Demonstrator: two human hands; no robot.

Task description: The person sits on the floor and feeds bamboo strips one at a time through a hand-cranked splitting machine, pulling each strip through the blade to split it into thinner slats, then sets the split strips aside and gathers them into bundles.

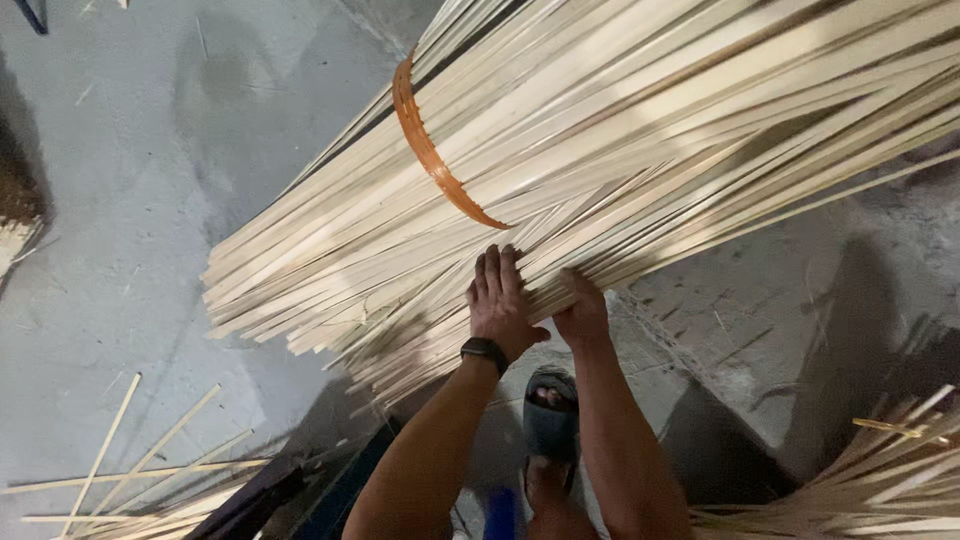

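Observation:
A large bundle of pale, flat bamboo strips (600, 130) lies slanted across the concrete floor, tied by an orange band (425, 150). My left hand (500, 300), with a dark watch (484, 350) on its wrist, lies flat with fingers together against the near side of the bundle. My right hand (582, 312) reaches under the bundle's lower edge beside it, with the fingers hidden among the strips. The cut ends of the strips (260, 300) fan out at the lower left.
My foot in a grey sandal (550, 420) stands below the hands. Loose strips (150, 470) lie on the floor at lower left, and another heap of strips (880, 480) sits at lower right. Grey concrete floor (130, 180) spreads to the left.

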